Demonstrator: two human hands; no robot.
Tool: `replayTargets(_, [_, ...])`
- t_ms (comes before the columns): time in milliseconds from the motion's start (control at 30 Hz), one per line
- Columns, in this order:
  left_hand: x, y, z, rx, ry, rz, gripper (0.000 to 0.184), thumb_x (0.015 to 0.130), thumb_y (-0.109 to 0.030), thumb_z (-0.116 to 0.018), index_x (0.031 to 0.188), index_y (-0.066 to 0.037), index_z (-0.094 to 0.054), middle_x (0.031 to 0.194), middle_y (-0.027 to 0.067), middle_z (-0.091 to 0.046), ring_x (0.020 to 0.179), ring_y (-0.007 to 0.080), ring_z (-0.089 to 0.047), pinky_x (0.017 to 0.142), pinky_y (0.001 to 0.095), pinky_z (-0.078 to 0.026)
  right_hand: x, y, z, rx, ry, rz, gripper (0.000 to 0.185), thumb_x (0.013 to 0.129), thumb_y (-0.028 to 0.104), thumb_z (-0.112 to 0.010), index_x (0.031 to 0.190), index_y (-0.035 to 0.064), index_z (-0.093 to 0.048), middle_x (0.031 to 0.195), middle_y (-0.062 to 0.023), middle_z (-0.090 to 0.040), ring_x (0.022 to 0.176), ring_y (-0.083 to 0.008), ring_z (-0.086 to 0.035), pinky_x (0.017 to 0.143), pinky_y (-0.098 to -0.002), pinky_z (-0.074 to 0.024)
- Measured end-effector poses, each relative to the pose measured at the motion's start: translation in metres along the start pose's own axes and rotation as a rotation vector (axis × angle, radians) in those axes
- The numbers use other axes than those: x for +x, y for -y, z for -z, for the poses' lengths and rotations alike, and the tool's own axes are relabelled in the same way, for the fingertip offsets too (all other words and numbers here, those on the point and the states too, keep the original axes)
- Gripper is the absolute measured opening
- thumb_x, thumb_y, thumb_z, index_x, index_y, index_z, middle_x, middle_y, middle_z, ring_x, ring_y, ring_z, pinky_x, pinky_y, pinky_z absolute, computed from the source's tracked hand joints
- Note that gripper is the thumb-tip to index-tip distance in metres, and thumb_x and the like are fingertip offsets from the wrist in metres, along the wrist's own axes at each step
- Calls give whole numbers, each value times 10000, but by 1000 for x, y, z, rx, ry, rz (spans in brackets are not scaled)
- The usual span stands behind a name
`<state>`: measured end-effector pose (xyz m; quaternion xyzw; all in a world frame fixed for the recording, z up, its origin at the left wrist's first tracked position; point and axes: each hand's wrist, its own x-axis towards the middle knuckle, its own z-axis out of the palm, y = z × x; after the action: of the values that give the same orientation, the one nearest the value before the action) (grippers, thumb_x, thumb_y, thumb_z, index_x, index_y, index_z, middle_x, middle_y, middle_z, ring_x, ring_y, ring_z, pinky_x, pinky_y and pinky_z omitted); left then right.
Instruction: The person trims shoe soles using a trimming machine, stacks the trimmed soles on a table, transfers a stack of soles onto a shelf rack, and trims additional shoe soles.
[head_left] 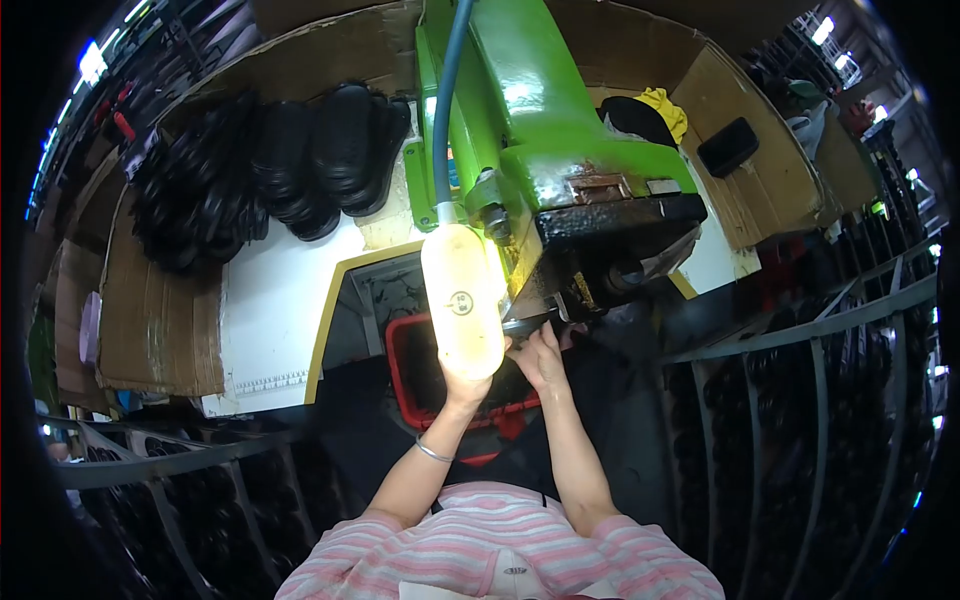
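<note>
A green machine (560,110) with a dark, worn head stands in front of me. My left hand (466,386) is below a bright elongated lamp (462,300), which hides most of its fingers. My right hand (541,362) is beside it, right under the machine's working end, fingers bent and close together at the edge of a dark flat piece (520,326). Most of that piece is hidden by the lamp and the machine, so its kind is unclear. Beneath both hands a red-rimmed bin (396,375) shows.
Stacks of black shoe soles (345,150) lie on the white tabletop (262,325) at left, inside cardboard walls (165,330). A yellow cloth (664,110) and a black block (728,147) are at right. Metal racks (820,430) with dark items flank me.
</note>
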<state>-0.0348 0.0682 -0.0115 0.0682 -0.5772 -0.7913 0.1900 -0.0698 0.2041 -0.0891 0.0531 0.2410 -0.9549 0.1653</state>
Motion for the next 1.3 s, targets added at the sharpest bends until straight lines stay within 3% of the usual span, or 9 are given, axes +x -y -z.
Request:
replayTargets(67, [2,8,0,65,-9,-79,297,796,44,-717,1067,24,-597,984,64,-660,896,132,-616,842,264,-487,1,6,6,-53,-9,11,571,862,162,-698,1351,149,-402,1294,-89,-485,1183,-293,-507,970,-569,-443])
replayTargets(233, [18,-6,-9,150,54,-139,347,774,89,-711,1090,37,-578,1016,86,-646,927,155,-619,867,287,-498,-11,63,-11,-473,-266,418,476,829,-14,-697,1247,86,-491,1113,-78,-589,986,-198,-601,812,-323,-542])
replayTargets(500, [23,-46,9,65,183,-138,397,732,145,-681,1096,29,-569,1001,94,-635,920,177,-626,827,289,-516,-36,140,-70,-1189,-345,904,570,729,78,-822,1230,25,-557,1190,-69,-463,1000,-182,-551,879,-300,-490])
replayTargets(600, [20,-46,21,291,104,-295,365,719,149,-646,1071,74,-584,950,123,-639,840,187,-638,765,280,-519,-35,140,-88,-1280,-200,1006,603,717,78,-826,1248,14,-548,1214,-83,-457,1009,-192,-549,866,-305,-508])
replayTargets(700, [15,-67,28,-130,-105,-155,266,711,184,-628,915,39,-538,868,96,-563,805,166,-600,713,260,-507,-37,129,-105,-1221,-95,952,596,723,33,-802,1251,-24,-533,1298,-132,-453,1094,-237,-544,862,-327,-541])
replayTargets(833, [11,-86,66,-172,-62,-135,243,753,179,-630,887,17,-509,859,111,-555,806,192,-605,912,601,-515,-36,97,-110,-1103,15,900,600,707,-26,-797,1237,-71,-520,1329,-176,-479,1035,-231,-599,825,-317,-549])
replayTargets(1100, [21,-63,141,-267,81,-85,188,780,40,-715,838,-37,-552,822,59,-551,804,194,-612,893,583,-532,-14,46,-96,-1003,186,983,651,649,21,-836,1244,20,-571,1219,-200,-590,995,-264,-644,782,-347,-569])
replayTargets(1200, [34,-50,153,-9,168,-67,198,753,84,-709,855,-36,-589,837,67,-590,831,190,-625,914,487,-532,-12,47,-111,-1207,176,1144,612,582,47,-874,1141,5,-626,1058,-166,-668,932,-281,-667,744,-350,-558])
replayTargets(1300, [46,-51,127,752,324,-61,234,694,25,-748,886,-24,-623,890,123,-643,896,275,-642,930,417,-498,-16,53,-129,-1266,221,1182,563,559,51,-876,1070,-10,-649,988,-148,-675,858,-266,-663,714,-345,-547])
